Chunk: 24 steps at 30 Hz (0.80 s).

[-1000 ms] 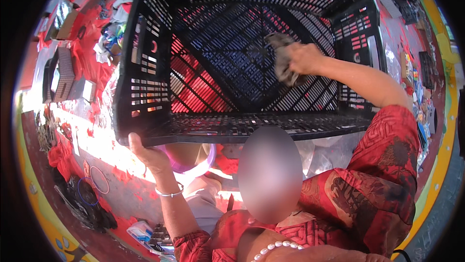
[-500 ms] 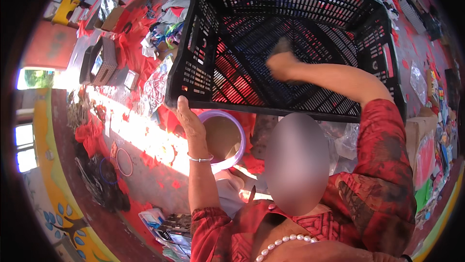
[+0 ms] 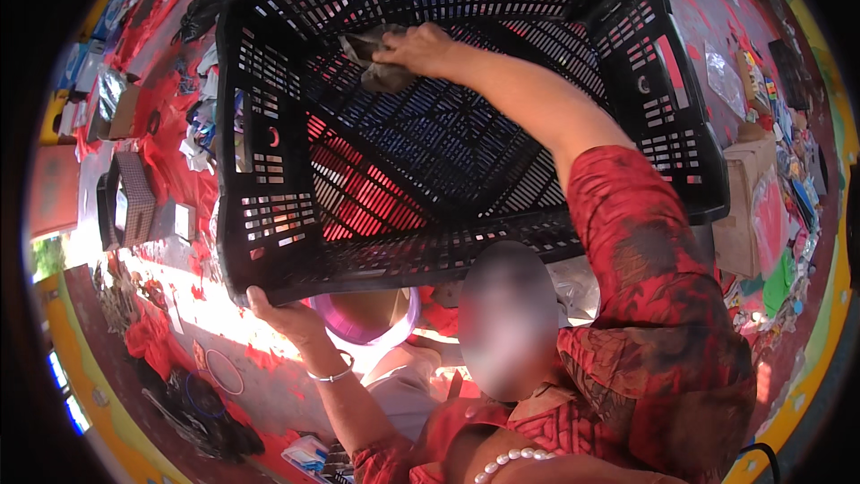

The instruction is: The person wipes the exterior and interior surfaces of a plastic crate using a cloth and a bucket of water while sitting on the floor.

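Observation:
A large black slotted plastic crate [image 3: 287,283] is tilted up in front of me, its open side toward me. At its near left corner my left hand [image 3: 285,316] grips the rim, thumb up and the other fingers mostly hidden underneath. Inside the crate, toward the far left, my right hand [image 3: 417,47] is closed on a crumpled grey-brown cloth [image 3: 387,77], which lies against the slotted bottom. Partly covered by the near edge of the crate stands a purple bucket [image 3: 405,323] with brownish contents.
Red scraps litter the floor around me. To the left are a patterned box [image 3: 134,202], a black plastic bag [image 3: 202,421] and two thin hoops [image 3: 224,371]. At right, a cardboard box [image 3: 739,215] stands beside a clear plastic bag [image 3: 724,81] and many small items.
In the view, the crate has shifted left and sits lower at its near left corner, my left hand moving with it. My right hand has carried the cloth to the crate's far left.

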### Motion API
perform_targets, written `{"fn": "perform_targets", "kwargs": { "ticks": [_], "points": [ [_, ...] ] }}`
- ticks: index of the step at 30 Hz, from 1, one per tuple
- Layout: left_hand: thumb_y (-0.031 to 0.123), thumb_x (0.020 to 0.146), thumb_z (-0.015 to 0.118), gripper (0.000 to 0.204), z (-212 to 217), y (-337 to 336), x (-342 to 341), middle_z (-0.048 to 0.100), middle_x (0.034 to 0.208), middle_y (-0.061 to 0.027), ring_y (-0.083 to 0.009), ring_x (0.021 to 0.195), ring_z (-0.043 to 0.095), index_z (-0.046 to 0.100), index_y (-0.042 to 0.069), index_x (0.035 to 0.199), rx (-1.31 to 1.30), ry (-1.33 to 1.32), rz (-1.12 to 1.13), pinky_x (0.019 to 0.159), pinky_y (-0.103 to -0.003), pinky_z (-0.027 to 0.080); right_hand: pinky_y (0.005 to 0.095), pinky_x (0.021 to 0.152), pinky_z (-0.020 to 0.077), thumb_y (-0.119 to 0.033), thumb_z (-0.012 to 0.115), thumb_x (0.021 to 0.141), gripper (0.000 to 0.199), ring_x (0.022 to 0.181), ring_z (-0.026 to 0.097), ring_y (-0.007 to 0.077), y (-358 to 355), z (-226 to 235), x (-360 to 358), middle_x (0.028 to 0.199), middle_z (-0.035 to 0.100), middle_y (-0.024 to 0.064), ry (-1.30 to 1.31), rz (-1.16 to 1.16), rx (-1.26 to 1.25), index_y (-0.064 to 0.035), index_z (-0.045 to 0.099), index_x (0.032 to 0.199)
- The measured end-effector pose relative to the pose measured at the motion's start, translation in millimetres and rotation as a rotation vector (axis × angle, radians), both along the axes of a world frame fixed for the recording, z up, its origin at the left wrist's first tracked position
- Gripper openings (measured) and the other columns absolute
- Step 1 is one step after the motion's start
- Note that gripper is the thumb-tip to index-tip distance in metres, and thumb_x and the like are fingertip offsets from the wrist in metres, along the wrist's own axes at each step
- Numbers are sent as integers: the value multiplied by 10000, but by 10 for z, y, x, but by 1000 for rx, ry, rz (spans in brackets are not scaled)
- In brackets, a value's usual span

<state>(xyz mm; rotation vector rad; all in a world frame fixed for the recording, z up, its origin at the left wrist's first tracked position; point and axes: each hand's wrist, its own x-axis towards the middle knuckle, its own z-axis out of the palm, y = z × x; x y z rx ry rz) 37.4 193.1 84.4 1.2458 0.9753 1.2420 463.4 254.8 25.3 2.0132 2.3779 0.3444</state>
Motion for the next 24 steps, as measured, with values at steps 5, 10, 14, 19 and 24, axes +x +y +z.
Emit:
{"fn": "perform_targets", "kwargs": {
  "ticks": [5,10,14,19,24],
  "points": [
    [434,890,372,546,112,-7,265,508,1158,-152,-224,1031,504,480,-33,1151,-93,165,238,900,-336,384,367,552,516,-217,509,828,226,767,628,239,-596,-111,768,987,536,117,-38,-119,-3,-170,495,1049],
    [358,926,350,420,-143,142,-1,496,1150,-166,-241,1014,512,478,28,1153,209,259,89,882,-362,420,467,638,535,-145,480,812,295,869,626,375,-1377,53,1589,1092,550,260,-176,-752,-212,16,525,1055],
    [339,933,355,376,-60,85,124,466,1167,-158,-234,1022,497,469,65,1165,-17,74,62,865,-358,430,419,627,546,-91,491,789,270,798,647,354,-1593,-148,1823,983,573,318,-338,-854,-158,36,531,1024],
    [375,927,354,464,-44,-1,193,478,1165,-156,-225,1039,481,461,-5,1171,189,407,191,894,-338,400,401,672,523,-50,553,717,193,797,647,297,-1550,-17,1858,902,641,177,89,-936,-145,12,621,887],
    [380,922,363,509,227,-160,345,493,1167,-145,-215,1070,474,449,-44,1190,20,290,145,920,-335,378,374,816,452,-49,560,703,280,1029,541,268,-1599,13,1993,1065,583,86,184,-962,-193,-175,643,939]
  ]
}}
